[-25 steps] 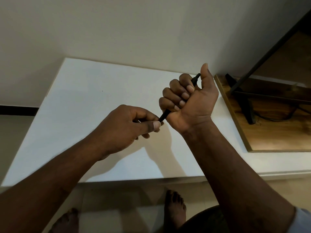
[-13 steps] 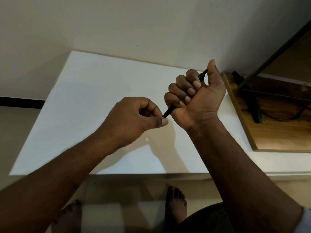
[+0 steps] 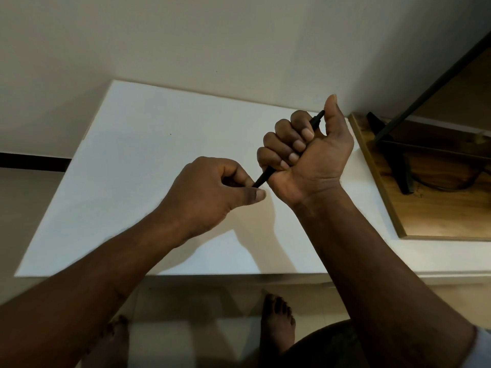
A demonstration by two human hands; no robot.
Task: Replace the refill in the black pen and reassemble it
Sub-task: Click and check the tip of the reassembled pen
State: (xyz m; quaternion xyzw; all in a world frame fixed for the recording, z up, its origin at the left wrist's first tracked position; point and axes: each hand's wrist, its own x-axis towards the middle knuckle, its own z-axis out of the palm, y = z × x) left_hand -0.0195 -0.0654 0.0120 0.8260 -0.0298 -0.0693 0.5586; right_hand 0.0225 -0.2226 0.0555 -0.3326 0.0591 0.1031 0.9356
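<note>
My right hand (image 3: 313, 155) is a closed fist around the black pen (image 3: 263, 178), which slants from lower left to upper right; its top end pokes out beside my raised thumb. My left hand (image 3: 212, 192) pinches the pen's lower tip between thumb and fingers. Most of the barrel is hidden inside the fist. Both hands hover above the white table (image 3: 148, 160). No separate refill shows.
A wooden board (image 3: 425, 208) lies to the right, with a black stand (image 3: 393, 152) and a cable on it. A cream wall rises behind the table. My bare feet (image 3: 277, 322) rest on the tiled floor under the table's near edge.
Both hands have shifted slightly and stay joined on the pen. My left fingers have turned a little at the pen's lower tip. The grip is the same.
</note>
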